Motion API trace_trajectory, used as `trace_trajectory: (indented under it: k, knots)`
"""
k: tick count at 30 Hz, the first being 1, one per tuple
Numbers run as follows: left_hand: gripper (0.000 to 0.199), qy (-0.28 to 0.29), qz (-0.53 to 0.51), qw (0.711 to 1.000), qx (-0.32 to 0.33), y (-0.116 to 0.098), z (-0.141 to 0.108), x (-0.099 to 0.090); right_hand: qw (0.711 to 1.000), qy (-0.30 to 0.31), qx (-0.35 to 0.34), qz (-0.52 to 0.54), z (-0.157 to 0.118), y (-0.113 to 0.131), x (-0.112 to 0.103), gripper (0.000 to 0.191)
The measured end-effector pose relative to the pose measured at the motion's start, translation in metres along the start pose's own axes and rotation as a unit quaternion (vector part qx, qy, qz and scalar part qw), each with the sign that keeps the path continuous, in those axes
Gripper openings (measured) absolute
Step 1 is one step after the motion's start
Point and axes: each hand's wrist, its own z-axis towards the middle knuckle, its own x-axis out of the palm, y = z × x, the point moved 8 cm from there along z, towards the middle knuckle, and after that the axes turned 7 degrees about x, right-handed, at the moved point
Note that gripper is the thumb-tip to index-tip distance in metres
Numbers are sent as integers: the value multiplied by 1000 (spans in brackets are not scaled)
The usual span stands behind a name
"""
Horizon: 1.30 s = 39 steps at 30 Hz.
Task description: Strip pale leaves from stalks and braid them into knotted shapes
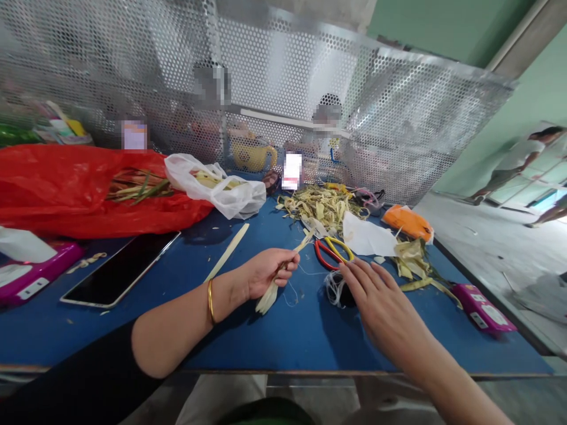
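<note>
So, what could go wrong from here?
The loose white thread by the right hand might tangle, or snag on the scissors lying close by. The bundle of pale strips could splay if the left hand loosens, since its lower end fans out.

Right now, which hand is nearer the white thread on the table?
Right. The right hand is open, its fingers at the right edge of the white thread. The left hand is farther off, to the thread's left, closed around pale strips.
</note>
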Motion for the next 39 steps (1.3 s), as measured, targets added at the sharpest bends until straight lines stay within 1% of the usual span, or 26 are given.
trace_trajectory:
  k: [2, 4, 7, 11, 13, 15, 17, 19, 20, 22, 23, 24, 26, 27, 28, 30, 32, 34, 35, 36, 37, 38, 39]
  knots:
    - [21, 20, 15, 999, 23, -5, -1, 4, 999, 23, -18, 31, 2, -8, 3, 76]
    - [22, 38, 29, 997, 54, -12, -3, 7, 998, 43, -9, 53, 7, -20, 2, 76]
    - [24, 60, 36, 993, 93, -22, -8, 11, 995, 83, 28, 43, 17, -36, 1, 66]
    - [23, 84, 27, 988, 128, -33, -13, 16, 992, 118, 30, 44, 25, -34, 5, 48]
    - [22, 96, 19, 986, 137, -35, -14, 17, 990, 123, 47, 41, 26, -34, 9, 40]
    - [23, 100, 14, 985, 140, -36, -14, 18, 990, 105, 86, 42, 24, -42, 12, 41]
    - [23, 94, 13, 985, 141, -36, -14, 17, 987, 66, 133, 59, 19, -56, 12, 52]
    - [24, 82, 12, 987, 140, -35, -12, 15, 979, 30, 180, 93, 12, -73, 13, 59]
    - [24, 76, 11, 987, 139, -35, -12, 14, 972, 18, 205, 115, 7, -82, 16, 58]
    - [24, 61, 6, 989, 136, -34, -10, 11, 949, -7, 257, 184, -3, -99, 24, 54]
    - [24, 54, 4, 989, 135, -34, -10, 10, 929, -23, 291, 229, -8, -108, 29, 53]
    - [24, 48, 4, 990, 133, -33, -9, 9, 902, -40, 324, 282, -14, -117, 35, 52]
    - [24, 35, 6, 990, 135, -33, -8, 7, 840, -71, 379, 381, -23, -130, 49, 52]
    - [24, 28, 9, 990, 136, -33, -8, 5, 811, -83, 398, 420, -27, -135, 57, 53]
    - [24, 21, 13, 990, 138, -34, -7, 3, 788, -92, 411, 449, -29, -139, 64, 54]
    - [23, 1, 31, 990, 135, -34, -5, -3, 760, -101, 421, 485, -33, -143, 76, 54]
    - [23, -25, 62, 991, 119, -32, -2, -11, 745, -105, 422, 506, -35, -145, 84, 56]
    - [23, -48, 100, 989, 99, -31, -1, -19, 743, -116, 432, 497, -41, -146, 85, 65]
    - [23, -58, 119, 987, 92, -31, 0, -23, 752, -135, 440, 472, -44, -146, 79, 70]
    - [23, -65, 138, 984, 90, -33, 0, -26, 767, -165, 446, 430, -48, -144, 69, 75]
    - [24, -71, 155, 981, 91, -34, 0, -27, 786, -210, 447, 372, -52, -140, 52, 76]
    - [24, -75, 171, 978, 94, -36, 0, -28, 807, -264, 432, 305, -54, -132, 32, 70]
    - [24, -77, 185, 975, 98, -37, -1, -28, 822, -319, 409, 237, -53, -120, 9, 59]
